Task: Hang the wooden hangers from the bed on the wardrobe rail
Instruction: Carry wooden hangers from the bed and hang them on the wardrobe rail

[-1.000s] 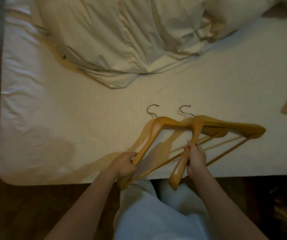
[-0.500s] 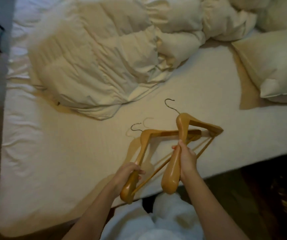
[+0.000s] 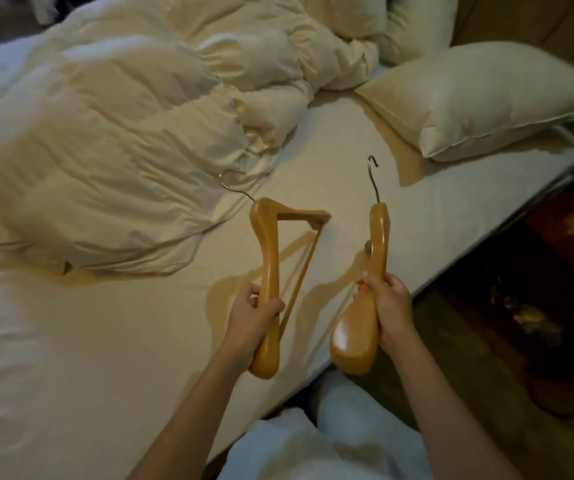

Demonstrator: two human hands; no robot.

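Left hanger [image 3: 267, 271], head view: we note the left hand [image 3: 250, 317] curled round its near arm, above the bed [image 3: 105, 341]. Right hanger [image 3: 377, 251], seen edge-on, gripped likewise by the right hand [image 3: 391, 306]. The two are apart, both aimed far toward the duvet [image 3: 105, 133] and pillow [image 3: 479, 98].

Bare forearms [image 3: 188, 410], loose white trousers [image 3: 330, 448]

Two hangers: the left hanger [image 3: 267, 271] and the right hanger [image 3: 378, 244]. Two hooks, one per hanger: the left hook [image 3: 231, 186] and the right hook [image 3: 374, 180]. Two hands, the left hand [image 3: 254, 318] and the right hand [image 3: 391, 306], each gripping one hanger. Two pillows: the near pillow [image 3: 486, 98] and the far pillow [image 3: 413, 26]. One duvet [image 3: 122, 133]. One bed [image 3: 70, 358].
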